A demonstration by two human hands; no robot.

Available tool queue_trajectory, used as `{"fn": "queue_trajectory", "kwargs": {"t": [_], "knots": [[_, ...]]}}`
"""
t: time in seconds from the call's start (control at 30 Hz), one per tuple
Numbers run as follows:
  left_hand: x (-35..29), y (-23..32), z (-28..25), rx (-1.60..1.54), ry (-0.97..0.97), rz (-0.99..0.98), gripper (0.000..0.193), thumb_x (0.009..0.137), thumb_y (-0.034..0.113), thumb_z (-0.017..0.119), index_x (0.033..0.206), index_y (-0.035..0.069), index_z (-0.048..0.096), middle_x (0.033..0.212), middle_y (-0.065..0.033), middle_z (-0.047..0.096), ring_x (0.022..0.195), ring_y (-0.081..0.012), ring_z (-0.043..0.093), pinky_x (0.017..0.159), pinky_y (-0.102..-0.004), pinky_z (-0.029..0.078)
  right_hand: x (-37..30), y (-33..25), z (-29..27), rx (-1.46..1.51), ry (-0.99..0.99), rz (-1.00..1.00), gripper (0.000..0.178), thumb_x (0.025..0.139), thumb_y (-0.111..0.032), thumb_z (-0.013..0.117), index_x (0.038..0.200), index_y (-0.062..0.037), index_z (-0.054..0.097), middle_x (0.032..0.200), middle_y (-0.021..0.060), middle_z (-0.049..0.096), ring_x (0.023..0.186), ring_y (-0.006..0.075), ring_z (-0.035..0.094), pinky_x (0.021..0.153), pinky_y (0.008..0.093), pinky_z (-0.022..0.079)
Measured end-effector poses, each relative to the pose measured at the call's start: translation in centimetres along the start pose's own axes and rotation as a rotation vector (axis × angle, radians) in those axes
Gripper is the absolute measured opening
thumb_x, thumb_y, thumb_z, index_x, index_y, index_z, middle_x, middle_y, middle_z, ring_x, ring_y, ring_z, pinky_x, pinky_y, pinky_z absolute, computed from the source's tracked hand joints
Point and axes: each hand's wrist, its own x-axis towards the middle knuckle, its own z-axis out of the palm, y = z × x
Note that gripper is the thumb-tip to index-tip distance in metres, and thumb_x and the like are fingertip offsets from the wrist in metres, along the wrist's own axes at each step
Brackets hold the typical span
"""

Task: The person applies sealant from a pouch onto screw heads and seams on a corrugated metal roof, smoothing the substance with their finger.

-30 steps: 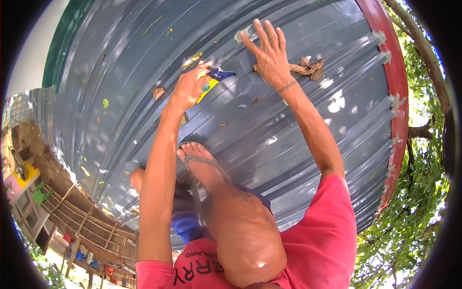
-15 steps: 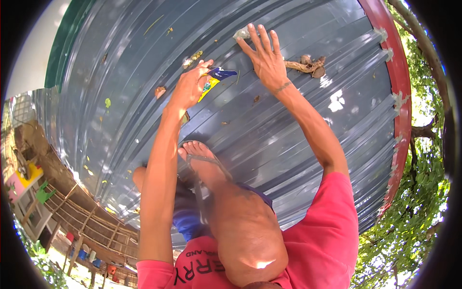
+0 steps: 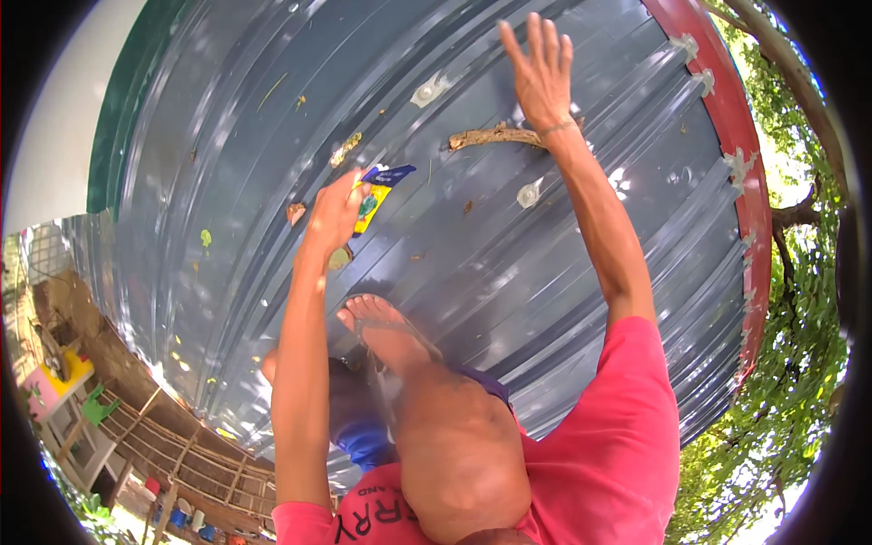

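My left hand is closed round a crumpled blue and yellow packet, low over a dark grey ribbed metal roof. A yellowish round thing shows beneath that wrist. Stretched out at the far side, my right hand has its fingers spread and holds nothing. A dry stick lies just below it, passing behind the wrist. To its left, a pale grey smeared patch sticks to the roof; a similar patch is nearer me.
My sandalled foot stands on the roof below the packet. A red edge strip with grey smears bounds the right side, with leafy branches beyond. Dry leaves, including a brown one, are scattered about. At lower left is a wooden-pole structure.
My right hand has lifted off the far patch and moved up and right, uncovering it and more of the stick. The left hand still grips the packet. The view has shifted slightly.
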Motion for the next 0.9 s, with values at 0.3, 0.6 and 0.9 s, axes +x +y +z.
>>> {"fn": "queue_trajectory", "kwargs": {"t": [0.3, 0.6, 0.9], "knots": [[-6.9, -1.8, 1.2, -0.679, 0.195, -0.183, 0.027, 0.106, 0.022, 0.053, 0.119, 0.000, 0.064, 0.095, -0.0052, 0.070, 0.083, -0.0087, 0.064, 0.076, -0.0275, 0.052, -6.2, -3.7, -10.7, 1.374, 0.074, 0.925, 0.084, 0.095, -0.011, 0.062, 0.163, -0.0030, 0.012, 0.125, 0.0186, 0.061, 0.111, 0.0279, 0.060, 0.099, 0.0391, 0.048], [-4.7, 5.6, 2.4, -0.915, 0.431, -0.028, 0.029, 0.109, 0.025, 0.051, 0.127, 0.003, 0.058, 0.106, -0.0028, 0.068, 0.092, -0.0086, 0.065, 0.077, -0.0260, 0.054, -7.7, -18.6, -18.2, 2.083, -0.452, 0.808, 0.106, 0.090, 0.003, 0.066, 0.162, -0.0083, -0.011, 0.111, 0.0129, 0.068, 0.099, 0.0175, 0.066, 0.089, 0.0315, 0.054], [-7.5, 6.5, 2.4, -0.718, 0.190, -0.191, 0.023, 0.103, 0.017, 0.061, 0.113, -0.002, 0.064, 0.093, -0.0092, 0.072, 0.083, -0.0139, 0.069, 0.077, -0.0298, 0.057, -5.6, -16.3, -19.0, 2.400, -0.123, 0.965, 0.103, 0.088, 0.010, 0.062, 0.162, -0.0030, -0.008, 0.099, 0.0103, 0.069, 0.086, 0.0117, 0.067, 0.078, 0.0259, 0.056]]}}
